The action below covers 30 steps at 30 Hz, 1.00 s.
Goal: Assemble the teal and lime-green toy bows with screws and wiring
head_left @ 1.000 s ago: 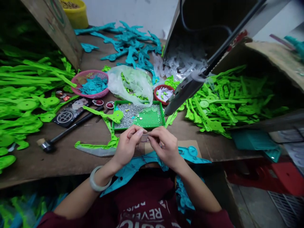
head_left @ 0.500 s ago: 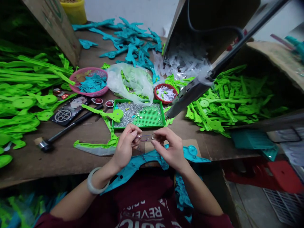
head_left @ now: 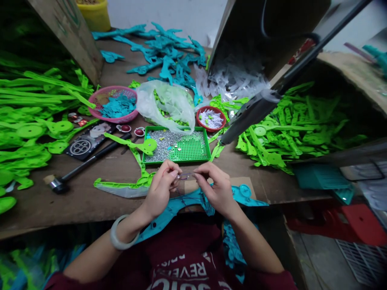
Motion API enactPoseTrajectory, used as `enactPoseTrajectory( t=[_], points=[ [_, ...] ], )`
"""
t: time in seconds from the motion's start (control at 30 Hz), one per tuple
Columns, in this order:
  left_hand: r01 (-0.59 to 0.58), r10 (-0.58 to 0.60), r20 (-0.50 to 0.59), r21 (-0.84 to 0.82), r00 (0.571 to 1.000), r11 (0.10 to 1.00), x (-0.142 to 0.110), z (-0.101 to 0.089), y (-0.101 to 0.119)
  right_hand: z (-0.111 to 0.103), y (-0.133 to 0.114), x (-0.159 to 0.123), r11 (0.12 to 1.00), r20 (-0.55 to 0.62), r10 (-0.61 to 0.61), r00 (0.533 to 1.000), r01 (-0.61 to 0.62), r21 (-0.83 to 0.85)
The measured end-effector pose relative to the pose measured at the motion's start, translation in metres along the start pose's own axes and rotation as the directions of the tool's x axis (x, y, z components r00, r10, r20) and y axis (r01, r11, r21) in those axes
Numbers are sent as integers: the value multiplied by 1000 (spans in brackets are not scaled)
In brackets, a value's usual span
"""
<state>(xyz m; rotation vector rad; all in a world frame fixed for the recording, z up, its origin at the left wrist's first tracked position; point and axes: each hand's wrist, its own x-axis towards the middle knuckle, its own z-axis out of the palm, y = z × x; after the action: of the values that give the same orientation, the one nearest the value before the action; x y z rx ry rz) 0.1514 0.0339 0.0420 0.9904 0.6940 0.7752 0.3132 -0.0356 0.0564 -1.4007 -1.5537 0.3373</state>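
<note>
In front of my chest, my left hand [head_left: 161, 187] pinches one end of a thin dark cord [head_left: 186, 176], possibly looped. The fingertips of my right hand [head_left: 216, 187] are closed on its other end, so the cord spans the small gap between both hands. Whatever small piece sits at the fingertips is too small to make out. Below the hands lies a long teal plastic part [head_left: 160, 225], across the table edge and my lap. A bow-shaped green part [head_left: 142, 181] with a whitish strip rests left of my hands.
Beyond the hands stands a green tray [head_left: 209, 147] of small metal pieces. A grey powered tool [head_left: 250, 114] hangs to its right. A hammer [head_left: 81, 169] and a phone [head_left: 81, 147] lie left. Green parts [head_left: 281, 129] are heaped in a box at right; teal parts [head_left: 169, 52] lie behind.
My hands have drawn slightly apart from one second ago, leaving the cord visible between them. The hanging tool has swung to the right.
</note>
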Motion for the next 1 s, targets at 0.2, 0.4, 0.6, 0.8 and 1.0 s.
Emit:
enactPoseTrajectory(
  t=[0.2, 0.4, 0.6, 0.8, 1.0],
  points=[
    [3, -3, 1, 5, 1000, 1000, -1, 0, 0, -3, 2, -4, 985, 39, 93, 995, -97, 140],
    [7, -7, 3, 18, 1000, 1000, -3, -1, -2, 0, 4, -4, 993, 32, 45, 998, -48, 107],
    [-7, 6, 23, 23, 1000, 1000, -4, 1, -1, -1, 3, -3, 996, 90, 0, 996, -7, 84],
    [-58, 23, 114, 317, 993, 947, -4, 4, 14, -10, -3, 3, 997, 178, -76, 981, 79, -7],
    [-70, -8, 192, 397, 981, 915, -1, 4, 30, -21, -6, 10, 983, 211, -161, 964, 176, -56]
  ],
)
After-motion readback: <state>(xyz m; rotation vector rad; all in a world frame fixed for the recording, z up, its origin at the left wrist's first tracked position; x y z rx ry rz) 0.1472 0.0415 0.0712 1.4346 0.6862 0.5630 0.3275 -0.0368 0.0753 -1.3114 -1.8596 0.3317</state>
